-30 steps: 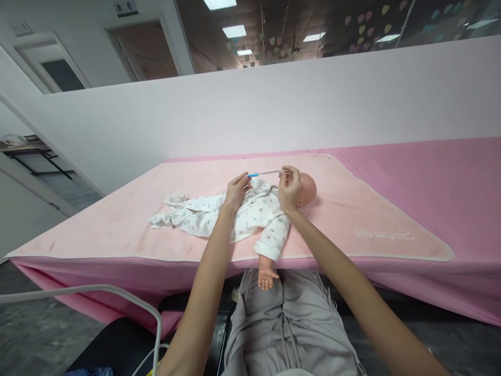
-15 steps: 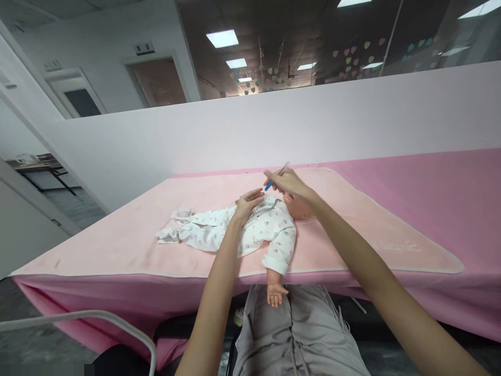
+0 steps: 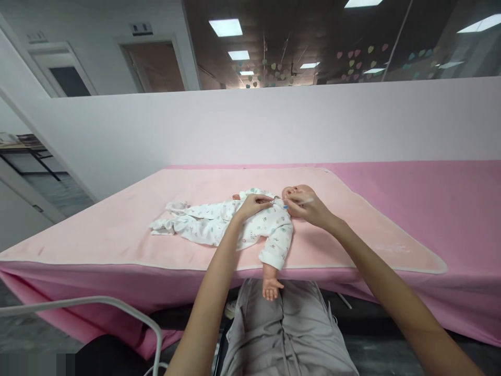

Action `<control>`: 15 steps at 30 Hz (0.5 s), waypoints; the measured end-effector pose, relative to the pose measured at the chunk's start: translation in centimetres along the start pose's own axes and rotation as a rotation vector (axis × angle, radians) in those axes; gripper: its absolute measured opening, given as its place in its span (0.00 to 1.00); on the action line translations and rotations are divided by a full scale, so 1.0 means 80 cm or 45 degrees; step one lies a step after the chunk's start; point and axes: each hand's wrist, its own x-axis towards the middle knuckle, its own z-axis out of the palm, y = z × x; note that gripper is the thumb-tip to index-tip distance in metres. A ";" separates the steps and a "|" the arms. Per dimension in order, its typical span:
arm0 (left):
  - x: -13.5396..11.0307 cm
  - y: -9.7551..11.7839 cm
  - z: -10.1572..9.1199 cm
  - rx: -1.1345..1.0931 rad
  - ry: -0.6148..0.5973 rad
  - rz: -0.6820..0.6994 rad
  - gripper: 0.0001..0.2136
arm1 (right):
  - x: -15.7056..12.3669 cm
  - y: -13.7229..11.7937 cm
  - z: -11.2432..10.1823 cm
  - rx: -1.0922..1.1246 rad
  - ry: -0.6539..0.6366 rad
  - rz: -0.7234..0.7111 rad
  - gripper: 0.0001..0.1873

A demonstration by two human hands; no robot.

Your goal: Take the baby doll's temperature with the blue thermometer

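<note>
Carefully, a seated person worked with two bare hands over a baby doll [image 3: 219, 225], which lay stretched out on a pale pink mat [image 3: 117, 230] near the edge of a table draped in darker pink cloth [image 3: 422, 209]. The right hand [image 3: 312, 210], beside the doll's head [image 3: 305, 189], pinched a slender stick [image 3: 285, 207] between thumb and fingers — its blue end pointed toward the collar, its pale shaft slanted back above the hand. The left hand [image 3: 256, 204] rested at the doll's upper chest, its fingers reaching toward the neckline; whether they gripped the fabric could not be told. The doll wore a white printed sleepsuit, its feet toward the left and its near arm stretched across the mat's border, so that a small open hand [image 3: 271, 289] hung above the person's grey trousers [image 3: 287, 334]. Behind the table rose a white partition [image 3: 274, 125], topped by dark glass [image 3: 324, 31] dotted with heart shapes [image 3: 370, 49] — ceiling lights [image 3: 226, 27] showed there too.
</note>
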 end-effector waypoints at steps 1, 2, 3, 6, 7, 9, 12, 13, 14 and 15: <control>0.001 -0.002 0.000 0.003 0.008 -0.002 0.14 | -0.007 0.004 0.001 -0.039 -0.010 0.024 0.12; 0.001 -0.003 0.000 0.001 0.013 -0.003 0.14 | -0.014 0.009 0.003 -0.068 -0.044 0.053 0.11; 0.002 -0.004 -0.001 -0.004 0.014 -0.002 0.14 | -0.022 0.015 0.006 -0.091 -0.090 0.079 0.10; 0.002 -0.006 -0.001 0.015 0.017 0.005 0.15 | -0.050 0.034 0.020 -0.231 -0.160 0.093 0.11; 0.002 -0.005 0.000 0.043 0.011 0.001 0.16 | -0.060 0.040 0.025 -0.317 -0.162 0.081 0.12; 0.003 -0.004 0.000 0.112 -0.006 -0.009 0.17 | -0.081 0.051 0.031 -0.475 -0.208 0.065 0.13; 0.003 -0.003 0.001 0.142 -0.011 -0.020 0.15 | -0.106 0.062 0.035 -0.578 -0.278 0.073 0.15; 0.003 -0.003 0.001 0.128 -0.001 -0.022 0.14 | -0.113 0.063 0.036 -0.588 -0.278 0.076 0.16; 0.004 -0.003 0.001 0.109 0.015 -0.023 0.13 | -0.120 0.063 0.037 -0.600 -0.271 0.077 0.18; 0.004 -0.003 0.001 0.088 0.036 -0.025 0.13 | -0.125 0.062 0.037 -0.618 -0.267 0.075 0.20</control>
